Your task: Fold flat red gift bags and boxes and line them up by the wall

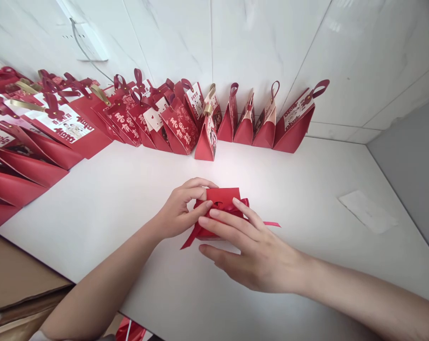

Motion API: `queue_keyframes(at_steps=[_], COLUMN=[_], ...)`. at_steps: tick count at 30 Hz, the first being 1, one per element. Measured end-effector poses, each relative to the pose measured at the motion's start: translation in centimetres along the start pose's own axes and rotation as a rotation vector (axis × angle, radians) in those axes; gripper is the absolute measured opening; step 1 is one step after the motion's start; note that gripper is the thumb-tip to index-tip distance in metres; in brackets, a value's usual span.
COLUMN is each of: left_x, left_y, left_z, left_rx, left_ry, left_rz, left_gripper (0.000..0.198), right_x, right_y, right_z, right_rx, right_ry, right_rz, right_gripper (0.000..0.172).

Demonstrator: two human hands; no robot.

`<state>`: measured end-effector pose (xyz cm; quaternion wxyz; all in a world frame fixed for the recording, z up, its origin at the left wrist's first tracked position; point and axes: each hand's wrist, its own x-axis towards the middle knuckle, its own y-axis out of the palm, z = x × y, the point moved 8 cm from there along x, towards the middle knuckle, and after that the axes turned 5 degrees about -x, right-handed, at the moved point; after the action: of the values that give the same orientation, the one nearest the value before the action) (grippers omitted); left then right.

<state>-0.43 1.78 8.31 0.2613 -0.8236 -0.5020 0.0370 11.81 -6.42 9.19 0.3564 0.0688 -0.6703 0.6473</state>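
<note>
A small red gift box (pixel 223 194) rests on the white table in front of me, with a red ribbon (pixel 190 238) around it whose ends trail out to both sides. My left hand (pixel 186 208) grips the box from its left side, thumb near a small dark slot in the front and fingers behind. Across the front and right of the box lies my right hand (pixel 250 246), its fingers stretched out and spread over the ribbon. Much of the box's front is hidden by these fingers.
Along the tiled wall stands a row of finished-looking red gift boxes (pixel 294 128) with loop handles. Many more red boxes (pixel 40 161) crowd the table's left side. A white slip (pixel 367 211) lies at the right. Brown cardboard (pixel 19 272) sits below the left edge.
</note>
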Motion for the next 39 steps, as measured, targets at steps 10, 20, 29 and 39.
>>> queue_keyframes(at_steps=[10,20,29,39], left_x=[0.0,-1.0,-0.2,0.2], left_y=[0.2,1.0,1.1,1.3], left_z=[0.3,-0.2,0.3,0.8], left_rx=[-0.082,-0.014,-0.089,-0.158], left_ry=[-0.066,-0.063,-0.114,-0.188], left_rz=[-0.020,-0.223,-0.082,-0.040], left_gripper=[0.040,0.033,0.036,0.041], right_x=[0.0,-0.3,-0.4,-0.9], right_y=[0.4,-0.1,-0.9,-1.4], right_z=[0.2,0.4,-0.7,-0.1], right_rx=[0.060,0.141,0.409,0.477], right_ry=[0.009,0.021,0.112,0.010], right_rz=[0.065,-0.041,-0.209,-0.300], right_gripper=[0.039,0.042,0.021,0.013])
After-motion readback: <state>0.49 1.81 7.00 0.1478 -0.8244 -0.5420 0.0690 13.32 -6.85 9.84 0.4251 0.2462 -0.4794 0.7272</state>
